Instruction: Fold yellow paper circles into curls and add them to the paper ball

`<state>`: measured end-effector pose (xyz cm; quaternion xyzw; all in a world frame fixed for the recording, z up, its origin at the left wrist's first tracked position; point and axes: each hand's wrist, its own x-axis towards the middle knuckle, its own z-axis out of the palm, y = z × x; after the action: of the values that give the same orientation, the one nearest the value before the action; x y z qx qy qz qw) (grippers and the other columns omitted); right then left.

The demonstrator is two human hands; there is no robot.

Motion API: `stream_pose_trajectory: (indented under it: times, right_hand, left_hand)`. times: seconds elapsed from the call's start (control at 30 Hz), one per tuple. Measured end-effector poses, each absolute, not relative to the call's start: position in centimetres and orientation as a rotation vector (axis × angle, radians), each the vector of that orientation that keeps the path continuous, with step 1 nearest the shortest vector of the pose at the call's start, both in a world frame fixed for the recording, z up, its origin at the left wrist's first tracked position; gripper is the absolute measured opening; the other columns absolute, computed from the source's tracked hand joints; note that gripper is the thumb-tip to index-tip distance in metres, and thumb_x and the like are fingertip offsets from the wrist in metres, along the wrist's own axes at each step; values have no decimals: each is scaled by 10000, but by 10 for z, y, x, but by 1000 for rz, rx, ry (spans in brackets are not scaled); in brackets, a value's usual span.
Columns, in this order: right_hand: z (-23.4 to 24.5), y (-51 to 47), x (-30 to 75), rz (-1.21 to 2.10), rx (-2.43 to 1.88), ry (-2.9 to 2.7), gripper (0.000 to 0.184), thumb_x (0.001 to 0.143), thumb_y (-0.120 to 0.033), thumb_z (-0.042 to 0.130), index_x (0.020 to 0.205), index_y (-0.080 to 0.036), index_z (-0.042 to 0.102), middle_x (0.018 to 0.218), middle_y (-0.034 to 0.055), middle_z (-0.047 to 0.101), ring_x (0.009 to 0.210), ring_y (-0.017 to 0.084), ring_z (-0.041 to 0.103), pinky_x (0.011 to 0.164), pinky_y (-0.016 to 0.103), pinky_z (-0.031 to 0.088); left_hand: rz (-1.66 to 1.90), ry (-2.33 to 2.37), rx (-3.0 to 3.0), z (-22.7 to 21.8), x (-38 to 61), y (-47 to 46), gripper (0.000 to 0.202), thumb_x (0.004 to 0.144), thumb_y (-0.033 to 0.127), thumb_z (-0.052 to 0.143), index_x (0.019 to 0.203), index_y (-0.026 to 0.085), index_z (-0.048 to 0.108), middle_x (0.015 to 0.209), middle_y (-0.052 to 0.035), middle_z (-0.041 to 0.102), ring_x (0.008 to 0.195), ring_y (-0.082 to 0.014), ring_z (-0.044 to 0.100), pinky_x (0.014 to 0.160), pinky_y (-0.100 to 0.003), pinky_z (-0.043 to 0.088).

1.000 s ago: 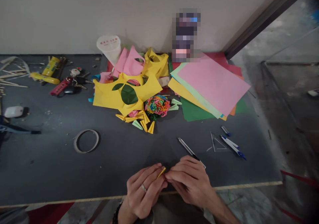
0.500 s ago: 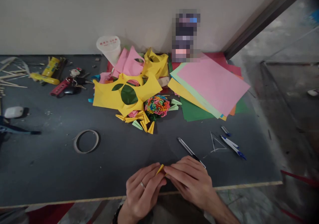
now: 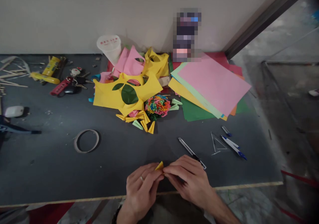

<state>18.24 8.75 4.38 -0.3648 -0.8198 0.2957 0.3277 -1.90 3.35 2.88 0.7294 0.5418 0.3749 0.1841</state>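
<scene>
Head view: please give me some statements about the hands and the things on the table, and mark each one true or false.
1. Both hands, left hand and right hand, pinch a small yellow paper piece. True.
2. The pink sheet lies on top of the paper stack. True.
3. The tape ring lies to the right of the hands. False: it lies to their left.
4. The white cup stands at the near table edge. False: it stands by the wall.
5. The left hand wears a ring. True.
</scene>
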Motion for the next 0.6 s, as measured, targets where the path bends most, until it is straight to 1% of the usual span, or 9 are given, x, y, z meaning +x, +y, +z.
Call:
stream_pose_trajectory:
  times: [0.1,0.23,0.27,0.33,0.43,0.5,0.6]
  right_hand:
    - [41,87,186,810,-932,-2137,152,1021,-156,703,1161,-215,720,913,17,795,751,147,692,737,302,523]
    - [43,85,187,771,-910,-2141,167,1007,-109,700,1137,-210,722,914,16,797,762,148,698,740,305,508]
    - [43,85,186,757,-912,-2151,173,999,-95,700,1132,-205,721,910,16,797,756,147,696,736,305,502]
    - [45,85,185,745,-923,-2171,178,979,-75,705,1106,-198,719,888,10,792,735,142,693,727,303,489]
    - [46,88,182,751,-952,-2165,176,945,-67,719,1054,-206,720,851,-6,785,704,133,694,718,300,469]
    - [47,89,182,769,-970,-2147,168,935,-76,725,1027,-216,724,832,-15,782,694,127,698,709,297,456]
    - [50,91,182,811,-994,-2123,156,940,-93,728,1011,-232,729,826,-27,785,699,123,705,706,293,442]
  left_hand:
    - [1106,1509,2233,27,-19,29,299,942,13,673,1161,205,744,1057,-52,903,1004,-211,861,924,-285,675]
    - [1122,1549,2120,27,-16,27,244,955,52,672,1113,221,751,1014,-50,902,1003,-211,857,943,-281,671]
    - [1099,1568,2043,27,-15,28,211,965,80,670,1088,230,754,990,-44,899,979,-211,857,927,-284,675]
    - [1052,1570,1864,28,-15,30,138,985,145,669,1020,245,757,929,-28,882,890,-200,853,850,-270,684]
    - [994,1530,1673,30,-15,32,120,993,189,670,962,265,757,878,-4,857,768,-169,834,715,-227,669]
    - [1001,1519,1650,30,-15,32,139,985,167,667,972,271,759,874,0,853,759,-164,831,711,-221,665]
    - [1039,1519,1721,29,-14,29,187,973,126,654,1029,271,759,920,-16,867,825,-179,842,785,-242,678]
